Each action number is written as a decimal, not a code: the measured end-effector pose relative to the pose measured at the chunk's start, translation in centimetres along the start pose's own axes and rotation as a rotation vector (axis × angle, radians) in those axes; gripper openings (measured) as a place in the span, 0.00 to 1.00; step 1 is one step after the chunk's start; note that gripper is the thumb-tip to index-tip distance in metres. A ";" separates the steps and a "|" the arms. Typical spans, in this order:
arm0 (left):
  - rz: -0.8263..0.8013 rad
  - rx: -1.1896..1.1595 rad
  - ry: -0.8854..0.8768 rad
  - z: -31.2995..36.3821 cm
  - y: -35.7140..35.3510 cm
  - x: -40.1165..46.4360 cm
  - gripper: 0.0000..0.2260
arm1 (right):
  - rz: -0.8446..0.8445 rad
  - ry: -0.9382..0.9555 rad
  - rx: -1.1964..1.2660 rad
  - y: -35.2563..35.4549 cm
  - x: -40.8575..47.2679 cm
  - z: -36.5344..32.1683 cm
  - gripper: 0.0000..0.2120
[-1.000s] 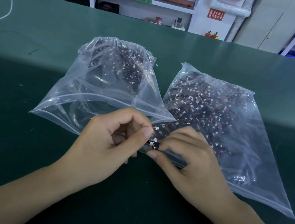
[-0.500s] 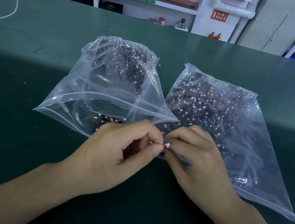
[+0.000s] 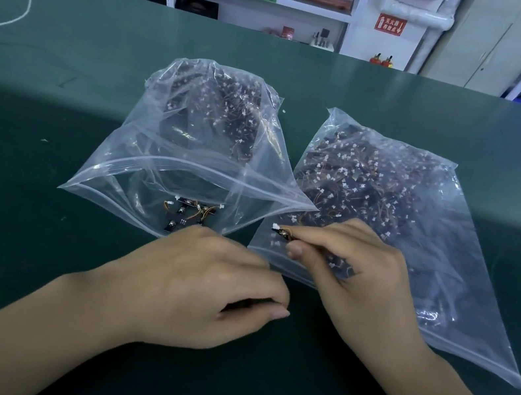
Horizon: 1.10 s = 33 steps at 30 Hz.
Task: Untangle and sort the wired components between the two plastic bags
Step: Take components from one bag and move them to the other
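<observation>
Under left hand (image 3: 201, 288): fingers curled, contents unclear.

A broad, dark green, matte counter (image 3: 38, 227) fills the view up to a straight far edge. Two clear plastic zip bags lie flat on it side by side, nearly touching. The left clear bag (image 3: 137, 175), its mouth gaping toward the viewer, holds a dark heap of wired components at the far end and a few loose ones near the opening. The right clear bag (image 3: 449, 265) is spread with many more. A white cord (image 3: 24, 6) trails across the far left corner.
</observation>
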State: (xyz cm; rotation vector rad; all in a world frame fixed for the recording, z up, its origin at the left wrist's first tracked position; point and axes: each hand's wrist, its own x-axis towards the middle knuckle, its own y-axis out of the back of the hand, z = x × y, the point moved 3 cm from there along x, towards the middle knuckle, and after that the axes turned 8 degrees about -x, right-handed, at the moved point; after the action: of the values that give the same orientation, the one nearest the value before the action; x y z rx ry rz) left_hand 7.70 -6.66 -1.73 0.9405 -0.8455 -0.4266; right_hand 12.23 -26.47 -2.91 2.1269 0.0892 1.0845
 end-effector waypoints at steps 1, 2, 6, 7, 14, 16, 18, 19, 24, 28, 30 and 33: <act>0.039 0.044 -0.013 0.1 0.1 0.0 0.10 | 0.003 -0.017 0.017 0.1 0.0 0.0 0.04; 0.098 0.069 -0.023 0.2 0.3 0.0 0.12 | 0.004 -0.032 0.030 0.1 0.0 -0.1 0.04; 0.500 -0.078 0.073 0.2 1.6 -0.2 0.16 | -0.005 -0.071 0.071 0.2 0.1 -0.3 0.03; 0.571 -0.129 0.121 -0.1 1.8 -0.3 0.15 | -0.014 -0.075 0.081 0.2 0.0 -0.4 0.02; 0.419 -0.210 0.301 -1.4 0.9 -0.4 0.09 | -0.031 -0.056 0.104 0.1 0.0 -0.8 0.04; 0.409 -0.261 0.283 -1.3 0.8 -0.4 0.12 | -0.037 -0.066 0.108 0.1 0.0 -0.7 0.05; 0.419 -0.230 0.267 -1.2 0.7 -0.3 0.10 | -0.047 -0.073 0.116 0.0 0.0 -0.7 0.06; 0.422 -0.195 0.271 -1.2 0.6 -0.2 0.08 | -0.055 -0.072 0.118 0.0 -0.1 -0.7 0.06; 0.436 -0.157 0.315 -1.9 0.3 -0.3 0.06 | -0.067 -0.085 0.130 -0.2 -0.1 -0.8 0.08; 0.441 -0.191 0.295 -1.8 0.3 -0.3 0.06 | -0.075 -0.112 0.094 -0.2 -0.2 -0.7 0.04; 0.435 -0.186 0.293 -1.7 0.3 -0.2 0.06 | -0.091 -0.103 0.059 -0.2 -0.2 -0.6 0.05; 0.431 -0.174 0.301 -1.8 0.3 -0.2 0.05 | -0.112 -0.056 0.011 -0.4 -0.1 -0.8 0.08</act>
State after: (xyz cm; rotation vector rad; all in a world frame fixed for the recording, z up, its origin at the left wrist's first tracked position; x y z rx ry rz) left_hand 9.04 -5.43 -2.14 0.6186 -0.6976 0.0160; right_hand 11.70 -25.81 -2.95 2.1332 0.1863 0.9606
